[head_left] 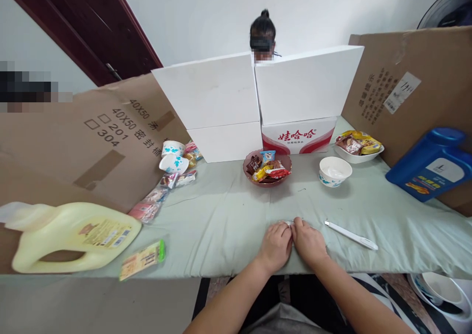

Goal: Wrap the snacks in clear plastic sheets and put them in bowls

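Both grips pinched together on small white piece (288, 223)

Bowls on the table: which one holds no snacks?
The white bowl with teal pattern, right of centre, is bare inside; the brown glass bowl and the white oblong dish both hold wrapped snacks.

Cardboard (92, 142) — "40X50", "201", "304"; box (298, 136) — "娃哈哈".

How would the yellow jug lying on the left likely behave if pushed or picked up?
The yellow jug lies flat on its broad side, so it would probably slide, not roll. Its moulded handle should give a firm grip. Its fill level can't be seen, so weight is uncertain.
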`<state>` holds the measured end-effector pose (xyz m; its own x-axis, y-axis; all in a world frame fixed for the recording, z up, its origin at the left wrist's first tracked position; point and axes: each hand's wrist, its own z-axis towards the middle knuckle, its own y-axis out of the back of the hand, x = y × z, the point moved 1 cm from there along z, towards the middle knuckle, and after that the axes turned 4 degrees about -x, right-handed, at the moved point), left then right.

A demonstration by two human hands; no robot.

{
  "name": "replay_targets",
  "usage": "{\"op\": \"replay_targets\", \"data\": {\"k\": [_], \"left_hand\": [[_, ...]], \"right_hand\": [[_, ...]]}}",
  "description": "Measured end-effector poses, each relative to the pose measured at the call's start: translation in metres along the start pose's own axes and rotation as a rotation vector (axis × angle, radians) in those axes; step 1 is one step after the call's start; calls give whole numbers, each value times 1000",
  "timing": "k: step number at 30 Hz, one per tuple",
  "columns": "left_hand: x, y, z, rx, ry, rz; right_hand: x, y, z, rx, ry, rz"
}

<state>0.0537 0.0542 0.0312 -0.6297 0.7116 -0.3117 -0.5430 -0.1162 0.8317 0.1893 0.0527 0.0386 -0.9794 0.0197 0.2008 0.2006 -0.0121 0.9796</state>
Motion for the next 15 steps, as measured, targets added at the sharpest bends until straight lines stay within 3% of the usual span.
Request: {"op": "replay_targets", "data": {"k": [3,5,8,11,15], "left_hand": [[0,4,-7,32,73,-14],[0,5,-9,45,95,-29],[1,3,-11,42,125,-44],[2,1,-12,30,135,-49],[2,2,-16,-1,154,-49]], "right_hand": [[-9,6,2,-6,-43,-10],[-14,11,0,-77,-46,4],[-9,18,-4,-200,108,198],[3,14,-3,-114,168,511],[6,-3,21,7,2,597]]}}
